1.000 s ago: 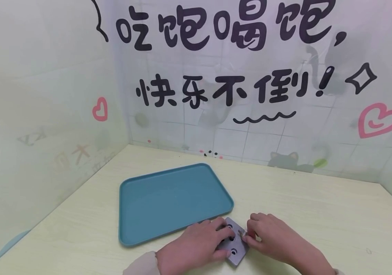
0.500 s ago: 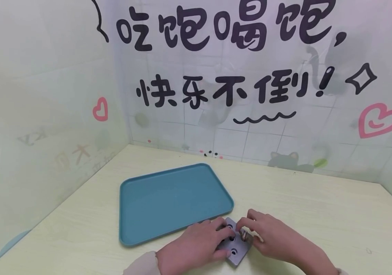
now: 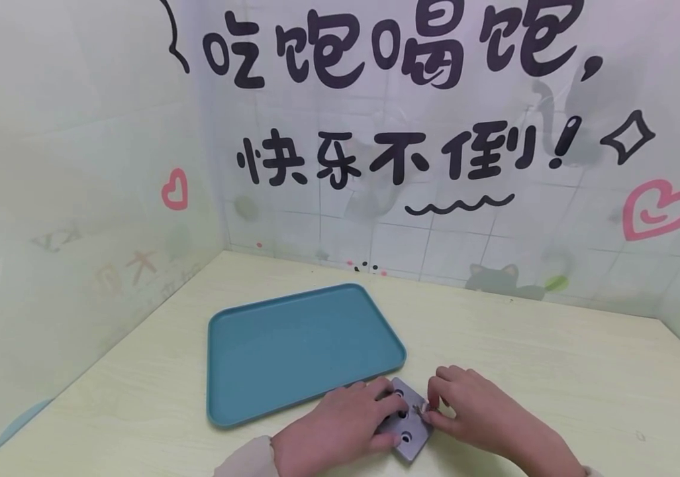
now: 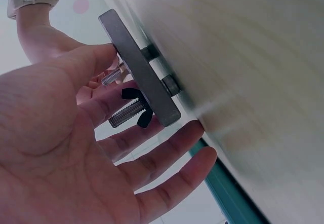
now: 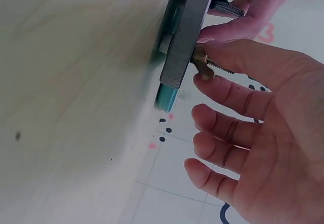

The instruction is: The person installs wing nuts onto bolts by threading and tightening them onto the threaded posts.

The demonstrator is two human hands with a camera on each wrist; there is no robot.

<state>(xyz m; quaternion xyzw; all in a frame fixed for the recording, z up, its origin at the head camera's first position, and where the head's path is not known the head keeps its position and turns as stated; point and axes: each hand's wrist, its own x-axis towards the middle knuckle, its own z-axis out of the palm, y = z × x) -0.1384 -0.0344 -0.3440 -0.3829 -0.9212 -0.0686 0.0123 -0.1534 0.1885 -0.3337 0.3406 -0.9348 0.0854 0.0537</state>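
Note:
A grey metal plate (image 3: 412, 427) with several holes sits near the table's front, below the tray. My left hand (image 3: 340, 424) grips it, thumb at one edge and fingers across the top. Threaded bolts stick out of the plate's upper face, their heads on the side toward the table. In the left wrist view, a black wing nut (image 4: 130, 94) is on one bolt (image 4: 124, 115). Thumb and index finger of my right hand (image 3: 477, 411) pinch a brass-coloured wing nut (image 5: 204, 68) on another bolt (image 5: 221, 68), close against the plate.
A blue tray (image 3: 304, 351) lies on the pale wooden table (image 3: 554, 358) just behind my left hand. Printed white walls (image 3: 340, 225) stand behind and at both sides. A light-blue curved edge (image 3: 20, 424) shows at the far left.
My right index finger first reached forward over the wing nut, then curled back against the thumb. The left hand, plate and tray have stayed put.

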